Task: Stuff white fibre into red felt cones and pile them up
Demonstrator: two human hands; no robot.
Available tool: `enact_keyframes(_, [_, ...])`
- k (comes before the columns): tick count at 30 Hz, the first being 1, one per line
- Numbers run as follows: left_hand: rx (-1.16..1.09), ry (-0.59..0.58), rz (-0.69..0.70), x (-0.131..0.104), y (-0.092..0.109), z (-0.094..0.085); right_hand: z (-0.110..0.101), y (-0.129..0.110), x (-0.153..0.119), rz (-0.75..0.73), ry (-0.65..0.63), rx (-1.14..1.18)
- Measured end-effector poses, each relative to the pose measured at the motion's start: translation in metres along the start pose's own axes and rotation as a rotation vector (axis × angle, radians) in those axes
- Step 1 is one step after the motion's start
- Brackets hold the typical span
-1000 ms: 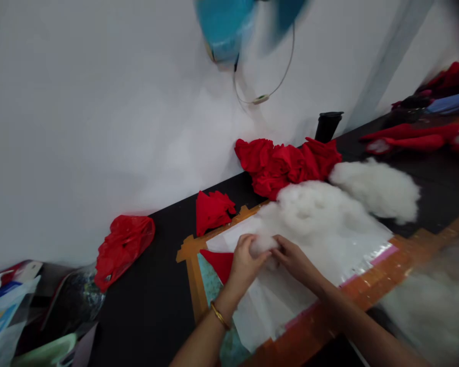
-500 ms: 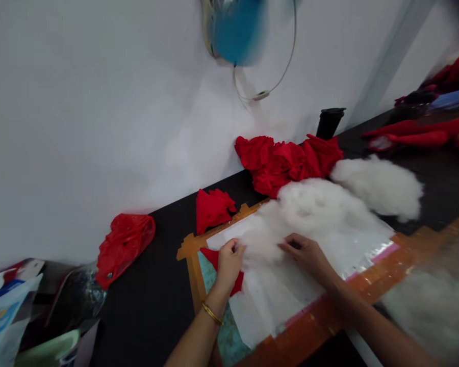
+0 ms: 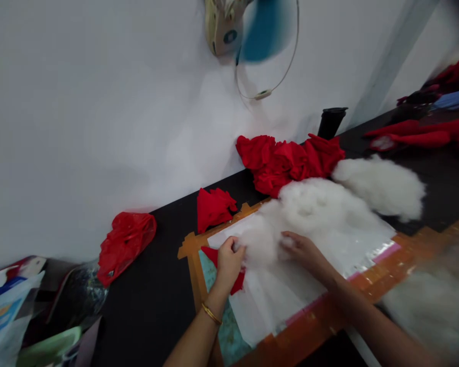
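Note:
A thin tuft of white fibre stuffing [image 3: 260, 245] stretches between my two hands, above white sheeting taped to the table. My left hand [image 3: 229, 260] pinches its left edge. On the other side my right hand [image 3: 300, 248] has thumb and fingers closed on the fibre. Beneath my left hand lies a red fabric piece [image 3: 238, 283], partly covered by the hand and wrist. Just beyond my right hand is a fluffy heap of the same stuffing [image 3: 317, 204], with another heap [image 3: 380, 186] farther right.
Crumpled red fabric [image 3: 286, 163] is piled against the wall, beside a black cup [image 3: 332, 122]. A smaller red stack [image 3: 214, 208] and a red plastic bag [image 3: 126, 244] lie to the left. Orange tape [image 3: 313, 326] borders the white sheet [image 3: 248, 311]. A blurred fan [image 3: 262, 33] hangs above.
My right hand has closed in on the fibre, and the tuft between my hands looks more gathered. My left hand keeps its pinch in nearly the same place.

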State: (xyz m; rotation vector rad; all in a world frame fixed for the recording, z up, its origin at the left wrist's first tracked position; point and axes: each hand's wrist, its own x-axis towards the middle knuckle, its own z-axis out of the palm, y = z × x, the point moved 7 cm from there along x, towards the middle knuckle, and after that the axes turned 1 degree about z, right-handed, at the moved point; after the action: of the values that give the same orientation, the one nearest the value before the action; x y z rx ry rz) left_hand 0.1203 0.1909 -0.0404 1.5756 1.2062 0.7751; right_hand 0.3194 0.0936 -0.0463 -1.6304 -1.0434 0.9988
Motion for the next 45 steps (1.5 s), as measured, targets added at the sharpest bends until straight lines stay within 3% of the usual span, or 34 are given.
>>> enact_keyframes(2, [0.024,0.014,-0.006,0.0,-0.002,-0.004,0.0,-0.004,-0.004,-0.017,-0.069,0.04])
enact_keyframes(5, [0.028,-0.013,0.006,-0.003,0.0,0.006,0.012,-0.017,-0.008,-0.104,-0.145,0.047])
enact_keyframes(8, [0.026,-0.041,0.024,-0.006,0.004,0.013,0.019,-0.015,-0.003,-0.114,-0.085,-0.087])
enact_keyframes(12, [0.055,0.011,0.042,-0.002,0.007,-0.005,0.003,0.004,0.005,-0.035,0.059,-0.227])
enact_keyframes(17, [0.05,0.003,0.027,0.003,0.001,-0.014,-0.01,0.003,0.005,-0.13,0.055,-0.333])
enact_keyframes(20, [0.046,-0.008,0.013,0.003,-0.005,-0.008,-0.01,-0.001,0.004,-0.155,0.055,-0.306])
enact_keyframes(26, [0.058,-0.101,0.004,-0.003,-0.007,0.009,0.014,-0.012,0.004,-0.211,0.039,-0.389])
enact_keyframes(31, [0.064,-0.248,0.111,-0.013,0.014,0.025,0.028,-0.022,0.005,-0.234,0.027,-0.338])
enact_keyframes(35, [0.143,-0.256,0.23,-0.014,0.027,0.029,0.029,-0.023,0.004,-0.227,-0.044,-0.275])
enact_keyframes(42, [0.056,-0.174,0.06,-0.001,-0.003,0.003,-0.002,-0.003,0.004,-0.17,0.061,-0.402])
enact_keyframes(45, [0.027,-0.188,0.016,-0.001,-0.01,0.002,-0.004,-0.005,0.001,-0.19,0.051,-0.417])
